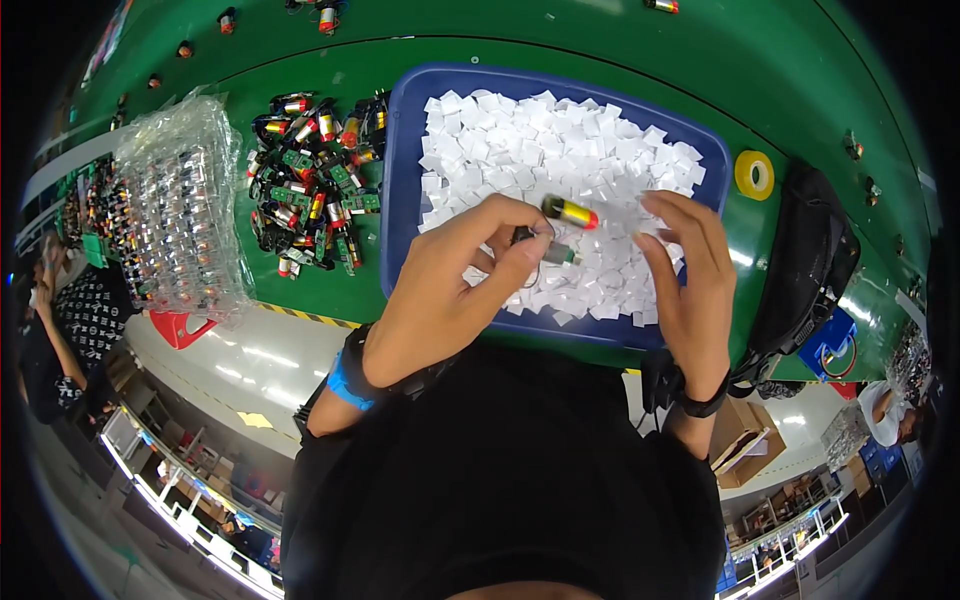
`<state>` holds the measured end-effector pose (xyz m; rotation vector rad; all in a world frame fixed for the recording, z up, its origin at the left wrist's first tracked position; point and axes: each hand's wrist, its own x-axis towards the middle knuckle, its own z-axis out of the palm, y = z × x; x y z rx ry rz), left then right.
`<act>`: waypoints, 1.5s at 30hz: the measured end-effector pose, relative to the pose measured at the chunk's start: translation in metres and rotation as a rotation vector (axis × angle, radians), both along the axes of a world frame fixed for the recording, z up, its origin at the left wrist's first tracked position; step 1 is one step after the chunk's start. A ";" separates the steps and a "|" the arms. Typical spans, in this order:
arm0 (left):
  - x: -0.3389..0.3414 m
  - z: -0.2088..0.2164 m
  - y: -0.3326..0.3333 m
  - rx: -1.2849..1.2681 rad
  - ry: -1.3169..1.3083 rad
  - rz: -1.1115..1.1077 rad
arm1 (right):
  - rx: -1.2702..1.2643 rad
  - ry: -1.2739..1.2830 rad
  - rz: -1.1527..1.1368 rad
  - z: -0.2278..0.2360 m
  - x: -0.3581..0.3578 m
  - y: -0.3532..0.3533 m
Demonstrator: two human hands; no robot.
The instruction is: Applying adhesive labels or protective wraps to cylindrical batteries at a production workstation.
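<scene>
My left hand [455, 275] pinches a small wired battery assembly between thumb and fingertips. Its yellow, black and red battery cell [572, 212] sticks out past the fingers, and its small green circuit board [560, 254] hangs below. Over the right part of the blue tray [393, 180], my right hand [692, 265] is held with thumb and forefinger curved and apart. A greyish blur lies beside those fingertips; what it is cannot be made out. Beneath both hands, many small white paper pieces [500, 135] fill the tray.
Left of the tray is a pile of similar battery assemblies [310, 190], beside clear plastic trays [185, 220] of parts. Yellow tape [754, 175] and a black bag [800, 260] lie right on the green table [330, 290]. A person [75, 320] is at far left.
</scene>
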<state>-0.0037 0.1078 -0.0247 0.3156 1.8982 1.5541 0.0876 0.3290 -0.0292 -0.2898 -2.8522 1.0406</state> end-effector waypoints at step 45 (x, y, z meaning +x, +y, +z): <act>0.002 0.000 -0.005 0.038 -0.090 -0.178 | -0.027 0.265 0.253 0.019 -0.021 -0.034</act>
